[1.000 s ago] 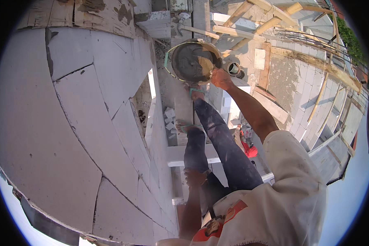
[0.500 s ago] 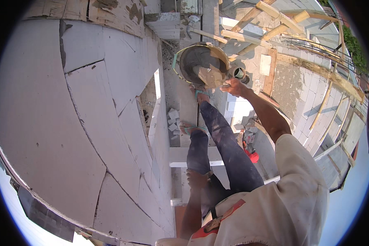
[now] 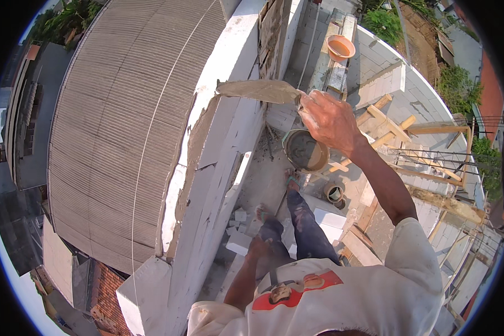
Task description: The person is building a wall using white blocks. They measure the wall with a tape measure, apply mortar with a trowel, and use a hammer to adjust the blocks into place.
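My right hand (image 3: 327, 120) grips the handle of a trowel (image 3: 260, 89). The trowel's blade is coated in grey mortar and reaches left, its tip over the top of a white block wall (image 3: 224, 45). Along that wall top lies a strip of wet mortar (image 3: 193, 162), nearer to me than the blade. Below my right hand, a bucket (image 3: 306, 151) of grey mortar stands on the floor. My left hand (image 3: 257, 247) rests on my left leg near the knee; its fingers are too dark to make out.
A taut string (image 3: 144, 145) runs over the corrugated roof (image 3: 123, 112) left of the wall. A single block (image 3: 145, 285) stands at the wall's near end. An orange basin (image 3: 340, 49) sits on planks ahead. Timber poles (image 3: 392, 126) and a dark cylindrical container (image 3: 334, 194) are at right.
My view has risen and turned to the wall top. My right hand has lifted the mortar-loaded trowel from the bucket up to the wall. My left hand stays on my leg.
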